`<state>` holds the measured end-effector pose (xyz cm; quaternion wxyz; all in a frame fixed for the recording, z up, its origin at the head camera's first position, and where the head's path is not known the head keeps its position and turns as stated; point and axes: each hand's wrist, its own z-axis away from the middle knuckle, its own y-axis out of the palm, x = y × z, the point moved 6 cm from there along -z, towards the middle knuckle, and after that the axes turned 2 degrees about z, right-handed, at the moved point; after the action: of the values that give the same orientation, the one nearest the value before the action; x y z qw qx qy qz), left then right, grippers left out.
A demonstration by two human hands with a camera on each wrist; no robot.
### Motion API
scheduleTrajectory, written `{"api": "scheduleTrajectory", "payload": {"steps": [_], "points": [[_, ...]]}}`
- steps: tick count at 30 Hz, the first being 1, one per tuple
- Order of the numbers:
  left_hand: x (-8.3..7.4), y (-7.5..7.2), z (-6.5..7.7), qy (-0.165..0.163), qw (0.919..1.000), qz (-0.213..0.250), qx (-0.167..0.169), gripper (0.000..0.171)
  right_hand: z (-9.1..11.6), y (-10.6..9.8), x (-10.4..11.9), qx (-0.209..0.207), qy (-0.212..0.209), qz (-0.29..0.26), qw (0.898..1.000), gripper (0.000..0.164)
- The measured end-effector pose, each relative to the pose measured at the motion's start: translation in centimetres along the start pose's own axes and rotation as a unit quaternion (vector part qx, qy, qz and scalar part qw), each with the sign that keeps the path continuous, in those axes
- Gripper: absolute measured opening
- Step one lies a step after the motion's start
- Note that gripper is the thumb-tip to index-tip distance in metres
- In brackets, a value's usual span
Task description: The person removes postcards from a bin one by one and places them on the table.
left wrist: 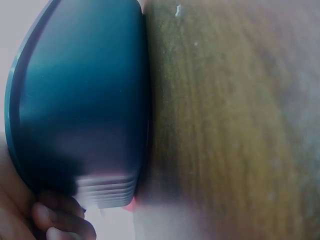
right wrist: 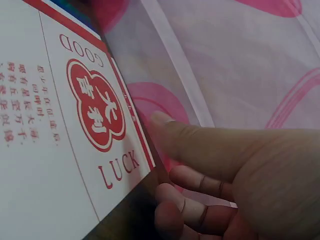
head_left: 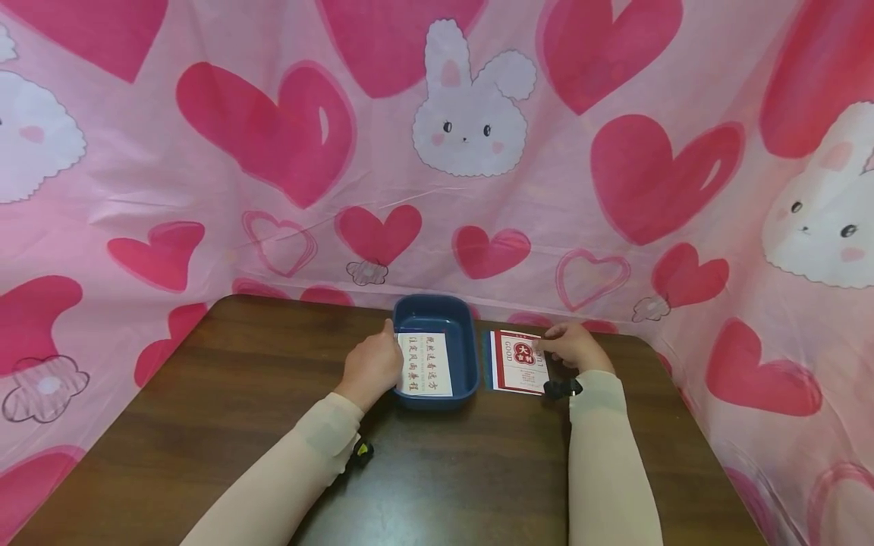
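Observation:
A dark blue plastic bin [head_left: 471, 356] stands on the table, with a white card [head_left: 426, 364] bearing Chinese characters inside it. My left hand [head_left: 372, 364] grips the bin's left side, thumb up at the rim; in the left wrist view its curled fingers [left wrist: 60, 220] lie against the ridged end. To the right of the bin lies a small stack of cards, topped by a red and white "GOOD LUCK" card [head_left: 522, 362]. At that card's right edge is my right hand [head_left: 576, 349], thumb and fingers apart and loosely bent, the thumb tip close beside the edge.
The brown wooden table [head_left: 273, 379] runs to a pink cloth [head_left: 389, 174] with hearts and rabbits, which hangs behind and along both sides. The bin and the cards are near the table's back edge. Under the top card, blue edges [head_left: 488, 360] stick out at the left.

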<state>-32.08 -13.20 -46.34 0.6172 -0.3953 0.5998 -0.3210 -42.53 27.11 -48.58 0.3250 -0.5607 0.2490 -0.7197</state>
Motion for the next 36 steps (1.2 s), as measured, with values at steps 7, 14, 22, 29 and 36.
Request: {"api": "scheduleTrajectory", "payload": {"steps": [7,14,22,29,36], "points": [[0.1,0.1,-0.2,0.0,1.0,0.001,0.0,0.065,0.3,-0.3,2.0,-0.009,-0.011,-0.012,1.0,0.051],[0.2,0.4,-0.4,-0.009,0.9999,-0.004,0.009,0.067,1.6,0.6,6.7,0.011,-0.088,-0.011,0.996,0.05],[0.1,0.3,-0.4,-0.009,0.9999,-0.004,0.01,0.068,2.9,1.9,10.6,0.032,-0.15,-0.024,0.988,0.045],[0.3,0.3,-0.4,-0.004,1.0,0.001,0.006,0.068,3.9,3.1,14.2,0.046,-0.192,-0.026,0.98,0.052],[0.3,0.2,-0.5,-0.001,0.9999,0.012,-0.006,0.067,4.6,5.6,17.4,0.084,-0.195,-0.006,0.977,0.059]]}}
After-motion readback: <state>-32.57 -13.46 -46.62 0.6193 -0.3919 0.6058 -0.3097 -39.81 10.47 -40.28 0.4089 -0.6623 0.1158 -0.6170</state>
